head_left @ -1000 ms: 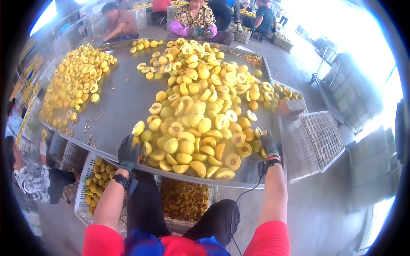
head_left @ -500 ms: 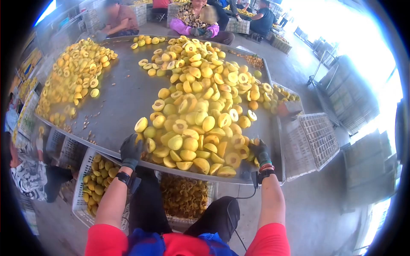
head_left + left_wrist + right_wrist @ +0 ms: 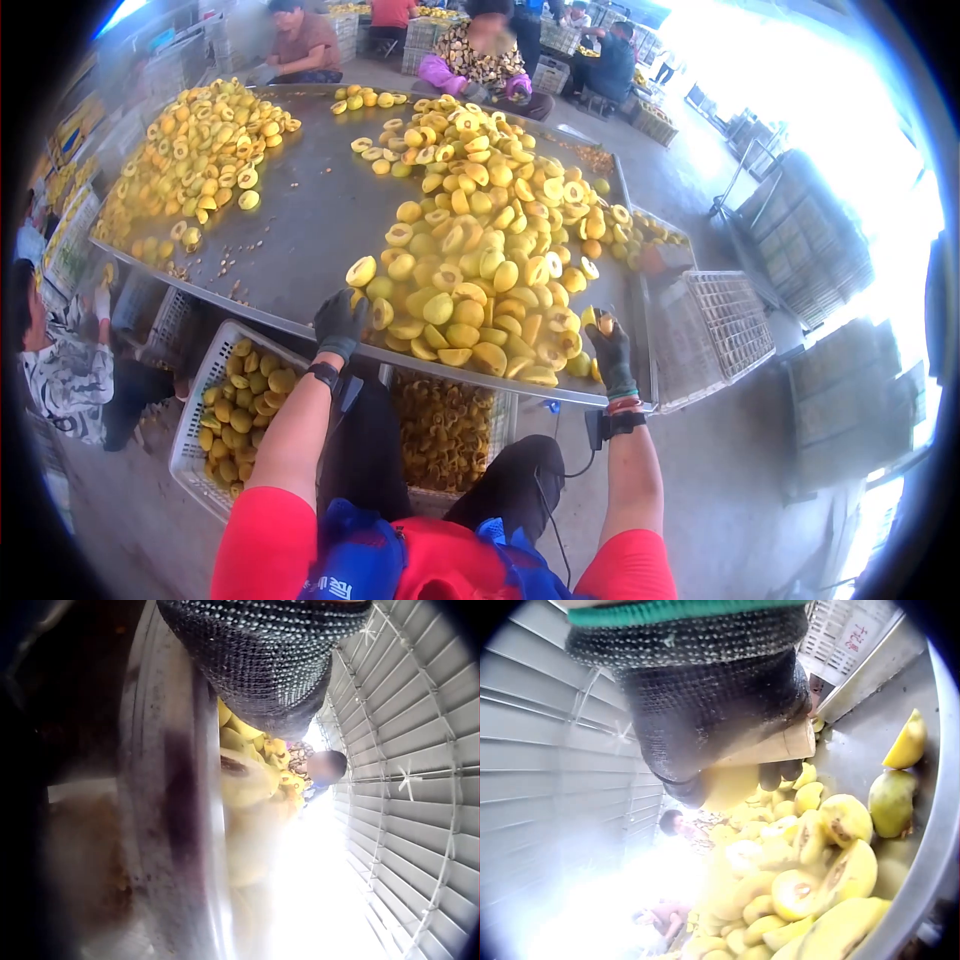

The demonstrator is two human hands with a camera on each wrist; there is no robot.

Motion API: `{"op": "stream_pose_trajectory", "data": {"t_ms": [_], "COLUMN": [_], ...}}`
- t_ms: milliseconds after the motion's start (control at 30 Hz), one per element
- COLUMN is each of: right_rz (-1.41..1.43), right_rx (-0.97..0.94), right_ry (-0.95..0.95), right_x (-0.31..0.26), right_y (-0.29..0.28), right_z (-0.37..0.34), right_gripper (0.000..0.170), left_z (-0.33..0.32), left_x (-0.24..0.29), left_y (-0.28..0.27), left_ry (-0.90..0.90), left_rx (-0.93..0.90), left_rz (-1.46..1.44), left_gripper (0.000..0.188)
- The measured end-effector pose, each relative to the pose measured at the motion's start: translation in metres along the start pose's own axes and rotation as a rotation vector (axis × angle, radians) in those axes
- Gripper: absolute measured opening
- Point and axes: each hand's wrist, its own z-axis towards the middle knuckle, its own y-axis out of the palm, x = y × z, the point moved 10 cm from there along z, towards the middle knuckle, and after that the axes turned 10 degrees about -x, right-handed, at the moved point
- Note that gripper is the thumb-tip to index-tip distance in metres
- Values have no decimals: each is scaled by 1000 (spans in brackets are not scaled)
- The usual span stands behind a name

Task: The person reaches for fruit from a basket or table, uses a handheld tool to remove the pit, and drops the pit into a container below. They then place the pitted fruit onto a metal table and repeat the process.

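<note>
The gloved left hand [image 3: 341, 324] is at the near rim of the metal table [image 3: 300, 215], beside the left edge of a heap of halved yellow fruit [image 3: 465, 255]. Its fingertips are hidden in the left wrist view, where the glove's back [image 3: 262, 667] shows over the rim. At the heap's right side, the gloved right hand [image 3: 612, 357] has a yellow fruit piece [image 3: 605, 322] at its fingers. The right wrist view shows that hand [image 3: 712, 720] curled round a pale wooden stick or handle [image 3: 772, 748], with a blurred yellow fruit [image 3: 731, 786] against the fingers.
Another fruit heap [image 3: 205, 145] lies on the table's left. Below the near rim are a crate of fruit [image 3: 235, 415] and a crate of brown scraps [image 3: 445, 430]. A white crate [image 3: 725, 325] stands right of the table. Several people sit around, one across the table [image 3: 480, 60].
The head view has shifted, so the table appears farther right at its left side. The right hand has turned, and a fruit piece now shows at its fingers. The left hand stays by the near rim.
</note>
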Motion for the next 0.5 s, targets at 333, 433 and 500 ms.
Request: {"op": "stream_pose_trajectory", "data": {"t_ms": [333, 433, 500], "right_rz": [363, 383, 381], "right_rx": [-182, -304, -365], "right_ry": [48, -27, -110], "right_x": [-121, -130, -149], "right_y": [86, 128, 153], "right_z": [-140, -172, -191], "right_gripper": [35, 38, 40], "left_z": [-26, -95, -135], "left_x": [37, 110, 143], "left_y": [-34, -72, -60], "left_ry": [348, 581, 615], "left_rx": [102, 18, -305], "left_rz": [-186, -372, -484], "left_gripper": [34, 44, 46]}}
